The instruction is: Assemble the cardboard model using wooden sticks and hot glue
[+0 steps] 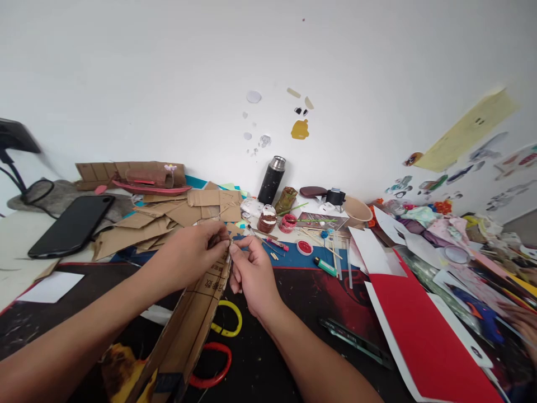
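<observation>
A long folded cardboard strip (188,319) slants from the lower left up to both hands. My left hand (205,246) is closed at the strip's upper end, thumb and fingers together. My right hand (254,274) pinches at the same end, its fingertips close to the left ones. Whether a small piece sits between the fingertips is too small to tell. Scissors with a yellow handle loop (229,319) and a red handle loop (216,366) lie partly under the strip. Cut cardboard pieces (142,224) are piled behind my left hand.
A red sheet (423,330) and a box cutter (356,341) lie at right. Behind stand a black flask (272,182) and paint jars (267,219). A phone (71,226) and a model boat (151,182) are at left. Another person's hand (522,322) shows far right.
</observation>
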Motion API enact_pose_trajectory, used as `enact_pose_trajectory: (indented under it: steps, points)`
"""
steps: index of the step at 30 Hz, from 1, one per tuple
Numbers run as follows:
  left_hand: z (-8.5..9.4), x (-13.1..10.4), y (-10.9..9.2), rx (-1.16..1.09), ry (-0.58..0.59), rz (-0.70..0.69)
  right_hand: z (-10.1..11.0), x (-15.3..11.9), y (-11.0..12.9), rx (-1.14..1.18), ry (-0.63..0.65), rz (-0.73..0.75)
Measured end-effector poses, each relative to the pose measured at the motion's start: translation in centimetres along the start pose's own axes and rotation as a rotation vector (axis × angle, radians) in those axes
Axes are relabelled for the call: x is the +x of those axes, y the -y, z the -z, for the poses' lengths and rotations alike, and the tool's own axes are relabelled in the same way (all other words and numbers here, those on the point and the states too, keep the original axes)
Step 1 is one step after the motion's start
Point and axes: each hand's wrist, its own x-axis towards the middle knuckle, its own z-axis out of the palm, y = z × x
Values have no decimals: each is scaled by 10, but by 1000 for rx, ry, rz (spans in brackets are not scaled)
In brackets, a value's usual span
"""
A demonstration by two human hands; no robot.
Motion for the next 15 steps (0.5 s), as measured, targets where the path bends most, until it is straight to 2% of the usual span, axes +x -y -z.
enact_pose_trajectory:
  steps: [6, 15]
  points:
    - [1, 0, -5, -2, 31, 26, 1, -1, 2, -9, -9, 6]
    - [0, 3, -2, -41, 4, -10, 1, 0, 3, -13, -10, 9]
